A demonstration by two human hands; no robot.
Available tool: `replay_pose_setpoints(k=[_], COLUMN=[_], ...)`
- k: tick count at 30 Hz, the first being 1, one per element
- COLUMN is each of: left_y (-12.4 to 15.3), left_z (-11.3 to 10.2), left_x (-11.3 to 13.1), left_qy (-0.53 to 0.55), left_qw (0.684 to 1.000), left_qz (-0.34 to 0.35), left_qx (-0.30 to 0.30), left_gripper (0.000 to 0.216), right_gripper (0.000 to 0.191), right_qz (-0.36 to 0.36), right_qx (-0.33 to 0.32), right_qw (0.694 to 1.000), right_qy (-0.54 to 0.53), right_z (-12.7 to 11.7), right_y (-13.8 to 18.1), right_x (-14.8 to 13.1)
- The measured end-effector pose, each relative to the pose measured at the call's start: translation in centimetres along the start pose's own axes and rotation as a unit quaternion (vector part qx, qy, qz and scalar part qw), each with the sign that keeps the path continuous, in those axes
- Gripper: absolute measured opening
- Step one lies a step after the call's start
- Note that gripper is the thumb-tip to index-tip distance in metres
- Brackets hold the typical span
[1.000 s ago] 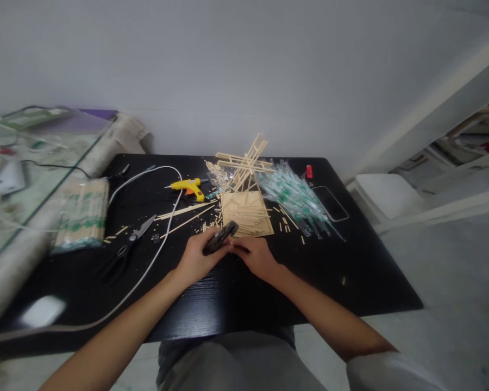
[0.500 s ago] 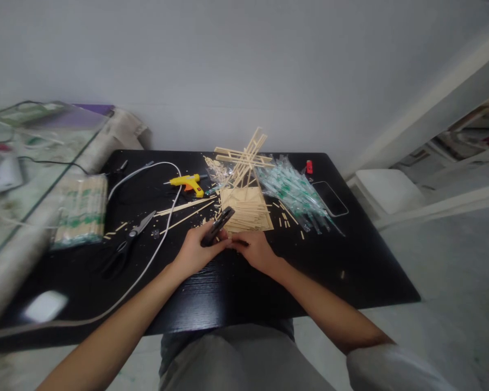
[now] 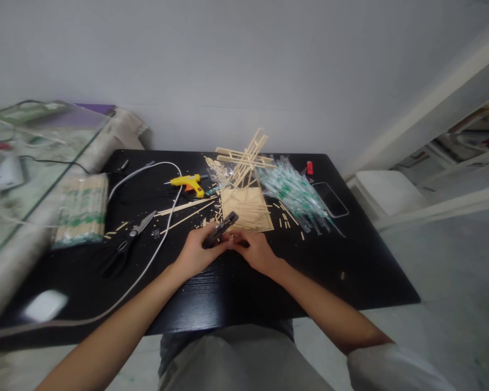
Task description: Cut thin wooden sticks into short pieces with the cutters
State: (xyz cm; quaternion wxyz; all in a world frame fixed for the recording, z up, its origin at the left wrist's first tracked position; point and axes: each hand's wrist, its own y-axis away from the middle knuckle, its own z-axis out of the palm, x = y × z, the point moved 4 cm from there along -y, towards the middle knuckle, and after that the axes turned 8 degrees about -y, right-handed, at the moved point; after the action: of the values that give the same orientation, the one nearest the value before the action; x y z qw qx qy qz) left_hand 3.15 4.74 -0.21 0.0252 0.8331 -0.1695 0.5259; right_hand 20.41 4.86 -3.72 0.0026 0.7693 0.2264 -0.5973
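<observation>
My left hand point(image 3: 196, 251) is wrapped round a pair of dark cutting pliers point(image 3: 220, 230), whose jaws point up and right. My right hand point(image 3: 256, 251) is closed in a pinch right beside the pliers' jaws; what it pinches is too small to make out. Both hands rest on the black table point(image 3: 244, 293), just in front of a flat panel of wooden sticks point(image 3: 246, 210). Behind the panel stands a tilted frame of sticks point(image 3: 246, 157).
A yellow glue gun point(image 3: 189, 183) and its white cable point(image 3: 155, 250) lie left of the panel, with scissors point(image 3: 128, 244) and loose sticks. Wrapped chopsticks point(image 3: 289, 191), a phone point(image 3: 330, 199) and a red lighter point(image 3: 309, 168) lie to the right. A chopstick pack point(image 3: 82, 209) sits far left.
The view has shifted slightly. My hands stay together at the same spot; the pliers' jaws have tilted a little in my left hand.
</observation>
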Motion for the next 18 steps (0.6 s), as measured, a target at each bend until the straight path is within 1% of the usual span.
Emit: replay_pose_setpoints(k=[10, 18], left_y=[-0.11, 0.02], left_z=[-0.02, 0.01], left_x=[0.17, 0.47], left_qy=[0.002, -0.024], left_qw=[1.000, 1.000], left_qz=[-0.003, 0.010], left_qx=[0.004, 0.000], left_gripper=[0.020, 0.018], right_gripper=[0.030, 0.029], right_qz=[-0.005, 0.001], right_qx=[-0.006, -0.006], right_qw=[1.000, 1.000], right_qy=[0.003, -0.001], right_z=[0.08, 0.03], right_y=[0.17, 0.15], right_x=[0.35, 0.13])
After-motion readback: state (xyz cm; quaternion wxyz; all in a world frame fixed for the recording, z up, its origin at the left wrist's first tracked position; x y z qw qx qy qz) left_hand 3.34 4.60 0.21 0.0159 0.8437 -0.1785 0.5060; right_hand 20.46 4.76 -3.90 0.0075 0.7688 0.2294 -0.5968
